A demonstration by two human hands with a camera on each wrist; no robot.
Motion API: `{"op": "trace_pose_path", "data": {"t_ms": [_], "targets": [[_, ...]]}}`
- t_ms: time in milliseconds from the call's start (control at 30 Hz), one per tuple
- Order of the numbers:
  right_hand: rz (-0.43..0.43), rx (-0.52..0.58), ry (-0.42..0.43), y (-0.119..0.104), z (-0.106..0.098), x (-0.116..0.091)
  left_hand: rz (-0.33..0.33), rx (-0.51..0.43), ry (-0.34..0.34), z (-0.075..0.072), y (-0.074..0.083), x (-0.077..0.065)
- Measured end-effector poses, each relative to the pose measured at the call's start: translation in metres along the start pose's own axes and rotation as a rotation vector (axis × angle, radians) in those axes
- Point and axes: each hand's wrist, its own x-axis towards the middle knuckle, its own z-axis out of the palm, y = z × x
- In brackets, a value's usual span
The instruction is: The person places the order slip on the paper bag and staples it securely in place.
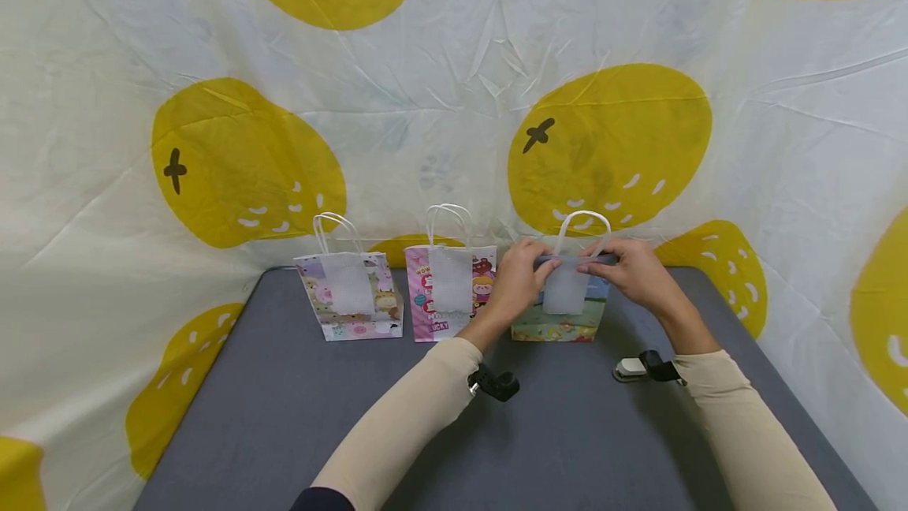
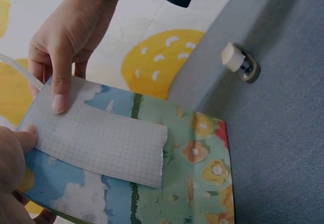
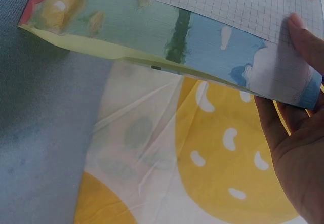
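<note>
My left hand (image 1: pixel 516 278) and right hand (image 1: pixel 636 270) pinch the top of a small paper gift bag (image 1: pixel 556 330) from its two sides. The bag stands upright, with a painted blue sky and flowered meadow on its front and a white handle (image 1: pixel 586 214) looped above. A strip of white grid paper (image 2: pixel 101 133) hangs down that front. In the left wrist view the right thumb (image 2: pixel 59 100) presses flat on the strip near its upper end, and the left thumb lies at its other edge. Behind the bag, the right fingers (image 3: pixel 283 128) show in the right wrist view.
A pink gift bag (image 1: pixel 422 318) and a lilac one with cartoon animals (image 1: pixel 386 298) stand to the left, each with a white strip on its front. A small stapler-like tool (image 1: pixel 629 370) lies on the grey table (image 1: pixel 340 424) near my right wrist. Lemon-printed cloth hangs close behind.
</note>
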Motion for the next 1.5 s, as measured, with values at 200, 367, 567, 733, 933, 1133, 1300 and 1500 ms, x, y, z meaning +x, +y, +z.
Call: {"op": "trace_pose_path", "data": {"t_ms": [200,367,567,733,933,1133,1300,1500], "targets": [[0.016,0.011,-0.013,-0.0008,0.0004,0.0008,0.003,0.012,-0.003,-0.0014,0.0015,0.0007],[0.02,0.023,-0.011,-0.0004,0.002,0.001,-0.003,0.014,-0.018,-0.001,0.0018,0.0011],[0.033,0.026,-0.006,-0.0016,0.0021,0.0001,-0.019,-0.047,-0.032,0.0,0.0003,0.0025],[0.039,0.034,-0.007,-0.0025,0.002,0.0003,-0.04,-0.08,-0.041,0.0007,-0.0011,0.0034],[0.02,0.033,0.0,-0.0013,0.0022,0.0006,-0.032,-0.098,-0.043,0.0023,-0.0019,0.0038],[0.022,0.024,-0.003,-0.0013,0.0023,0.0001,-0.04,-0.109,-0.046,0.003,-0.0024,0.0042],[0.039,0.029,-0.007,-0.0029,0.0019,-0.0009,-0.056,-0.104,-0.043,0.0047,-0.0018,0.0035],[0.048,0.037,-0.008,-0.0042,0.0019,-0.0011,-0.043,-0.102,-0.034,0.0038,-0.0014,0.0035]]}}
